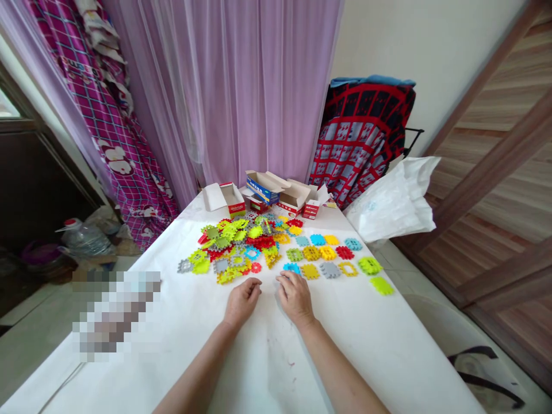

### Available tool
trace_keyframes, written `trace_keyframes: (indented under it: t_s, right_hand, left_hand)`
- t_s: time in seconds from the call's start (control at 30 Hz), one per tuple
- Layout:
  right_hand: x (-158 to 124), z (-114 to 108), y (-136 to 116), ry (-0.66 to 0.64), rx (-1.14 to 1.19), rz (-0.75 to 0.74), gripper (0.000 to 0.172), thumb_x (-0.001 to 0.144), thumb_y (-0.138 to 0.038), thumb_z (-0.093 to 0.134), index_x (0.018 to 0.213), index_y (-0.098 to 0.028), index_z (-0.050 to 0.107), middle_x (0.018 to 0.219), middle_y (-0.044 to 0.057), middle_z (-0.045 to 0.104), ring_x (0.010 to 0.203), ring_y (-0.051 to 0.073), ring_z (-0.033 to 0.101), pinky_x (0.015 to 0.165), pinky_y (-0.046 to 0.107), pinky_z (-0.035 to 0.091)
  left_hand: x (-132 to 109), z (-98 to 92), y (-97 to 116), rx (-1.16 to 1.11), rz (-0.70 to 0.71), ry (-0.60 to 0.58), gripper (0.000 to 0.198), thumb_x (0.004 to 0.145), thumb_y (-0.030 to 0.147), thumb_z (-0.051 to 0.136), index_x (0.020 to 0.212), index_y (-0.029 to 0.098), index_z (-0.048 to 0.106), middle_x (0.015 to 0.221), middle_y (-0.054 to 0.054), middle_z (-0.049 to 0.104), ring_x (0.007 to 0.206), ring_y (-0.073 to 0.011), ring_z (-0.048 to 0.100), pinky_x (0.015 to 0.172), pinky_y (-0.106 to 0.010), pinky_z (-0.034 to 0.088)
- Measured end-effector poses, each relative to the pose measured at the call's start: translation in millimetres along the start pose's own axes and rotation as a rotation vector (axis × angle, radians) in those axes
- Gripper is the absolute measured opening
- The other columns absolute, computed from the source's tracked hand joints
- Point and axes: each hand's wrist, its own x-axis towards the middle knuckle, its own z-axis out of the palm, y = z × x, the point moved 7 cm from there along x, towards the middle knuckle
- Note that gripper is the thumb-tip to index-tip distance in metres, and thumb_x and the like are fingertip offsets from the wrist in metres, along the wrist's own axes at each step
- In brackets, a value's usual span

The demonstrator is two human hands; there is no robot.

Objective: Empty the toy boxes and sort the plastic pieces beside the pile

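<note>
My left hand point(244, 299) rests on the white tabletop, its fingers curled in and nothing visible in them. Opposite it, my right hand point(295, 296) lies with bent fingers slightly apart, and no object shows in it. Just beyond the right fingers is a blue gear-shaped plastic piece point(292, 268). A heap of colourful interlocking plastic pieces point(235, 233) spreads ahead of the left hand. To the right, loose rows hold a yellow piece point(309, 271), a grey piece point(330, 270), a red piece point(344, 252) and several others. Two lime-green pieces point(370, 265) point(382, 286) sit near the right edge.
Opened cardboard boxes, including a blue one point(263, 187) and a red one point(235, 201), stand at the table's far end. A white bag point(394, 201) is at the right edge. A blurred-out object point(116, 316) lies at left, with a cable point(62, 386) near it.
</note>
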Motion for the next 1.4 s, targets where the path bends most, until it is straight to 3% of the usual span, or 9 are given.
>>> trace_keyframes:
  t_s: [0.23, 0.43, 0.53, 0.7, 0.8, 1.07, 1.23, 1.4]
  right_hand:
    - [-3.0, 2.6, 5.3, 0.023, 0.020, -0.009, 0.026, 0.086, -0.012, 0.047, 0.095, -0.020, 0.070, 0.099, 0.007, 0.067, 0.093, 0.020, 0.060, 0.086, 0.033, 0.046]
    - [-3.5, 2.1, 4.3, 0.037, 0.061, -0.029, 0.025, 0.087, -0.012, 0.047, 0.092, -0.020, 0.070, 0.097, 0.007, 0.068, 0.091, 0.019, 0.060, 0.084, 0.032, 0.047]
    - [-4.1, 2.0, 4.8, 0.045, 0.079, -0.026, 0.025, 0.087, -0.013, 0.047, 0.092, -0.020, 0.070, 0.098, 0.007, 0.068, 0.091, 0.019, 0.060, 0.084, 0.032, 0.047]
    - [-3.7, 4.3, 6.3, 0.023, 0.117, -0.002, 0.025, 0.087, -0.013, 0.046, 0.091, -0.020, 0.071, 0.096, 0.007, 0.068, 0.091, 0.019, 0.061, 0.085, 0.033, 0.048]
    - [-3.6, 5.3, 7.3, 0.011, 0.128, 0.009, 0.025, 0.087, -0.014, 0.047, 0.091, -0.020, 0.070, 0.097, 0.007, 0.068, 0.091, 0.020, 0.061, 0.085, 0.034, 0.049]
    - [-5.0, 5.3, 10.6, -0.016, 0.171, 0.045, 0.026, 0.088, -0.015, 0.047, 0.095, -0.021, 0.071, 0.099, 0.008, 0.069, 0.093, 0.020, 0.062, 0.086, 0.034, 0.050]
    - [-4.6, 6.0, 13.6, -0.041, 0.197, 0.092, 0.025, 0.089, -0.017, 0.047, 0.096, -0.021, 0.070, 0.100, 0.008, 0.068, 0.095, 0.020, 0.062, 0.087, 0.034, 0.050]
    - [-4.6, 5.4, 15.6, -0.031, 0.216, 0.111, 0.024, 0.089, -0.017, 0.047, 0.094, -0.021, 0.070, 0.099, 0.007, 0.068, 0.094, 0.020, 0.062, 0.087, 0.033, 0.050]
  left_hand:
    - [-14.8, -21.7, -9.9, 0.085, -0.013, 0.138, 0.019, 0.084, 0.026, 0.049, 0.095, 0.024, 0.064, 0.076, 0.001, 0.072, 0.070, -0.0142, 0.068, 0.068, -0.025, 0.053]
    - [-23.2, -69.7, -11.7, 0.344, 0.069, 0.416, 0.022, 0.085, 0.027, 0.051, 0.099, 0.022, 0.066, 0.108, -0.009, 0.068, 0.103, -0.0232, 0.063, 0.093, -0.039, 0.049]
    - [-22.9, -81.0, -14.3, 0.560, 0.051, 0.456, 0.030, 0.086, 0.030, 0.053, 0.112, 0.020, 0.065, 0.124, -0.013, 0.063, 0.114, -0.0280, 0.059, 0.098, -0.045, 0.046]
    - [-10.9, -60.5, -11.7, 0.777, 0.035, 0.241, 0.052, 0.089, 0.042, 0.051, 0.137, 0.022, 0.051, 0.146, -0.013, 0.048, 0.141, -0.0345, 0.032, 0.114, -0.059, 0.020]
    - [0.1, -41.0, -2.8, 0.795, 0.042, 0.140, 0.054, 0.090, 0.047, 0.049, 0.138, 0.024, 0.050, 0.146, -0.012, 0.049, 0.142, -0.0358, 0.030, 0.115, -0.064, 0.008]
    - [14.3, -0.2, 17.6, 0.750, 0.145, 0.024, 0.042, 0.090, 0.044, 0.051, 0.130, 0.032, 0.058, 0.147, -0.010, 0.047, 0.140, -0.0343, 0.035, 0.114, -0.066, 0.013]
    - [21.3, -0.7, 25.2, 0.744, 0.233, 0.022, 0.037, 0.091, 0.036, 0.051, 0.126, 0.029, 0.060, 0.148, -0.010, 0.046, 0.139, -0.0308, 0.036, 0.115, -0.060, 0.019]
    - [48.7, 2.0, 33.4, 0.785, 0.207, 0.040, 0.043, 0.086, 0.041, 0.059, 0.125, 0.024, 0.060, 0.150, -0.015, 0.042, 0.141, -0.0345, 0.032, 0.115, -0.061, 0.017]
